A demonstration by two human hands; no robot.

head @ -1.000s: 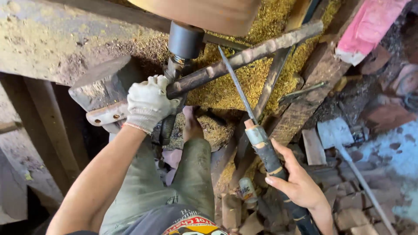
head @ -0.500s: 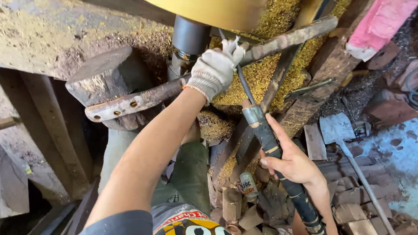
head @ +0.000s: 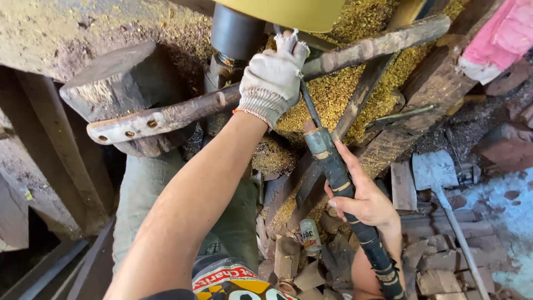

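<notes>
Your left hand [head: 272,78], in white knit glove, closes over metal shaft of long turning tool [head: 327,161] right where shaft crosses rusty tool-rest bar [head: 222,100] — pins blade down, steadies it. Your right hand [head: 366,200], bare, wraps dark taped handle low near your lap — long lever for steering. Tool tip points up toward yellow workpiece [head: 283,11] at top edge; contact hidden. Yellow shavings [head: 333,94] heaped behind bar. Wood offcuts [head: 433,261] scattered on floor, right.
</notes>
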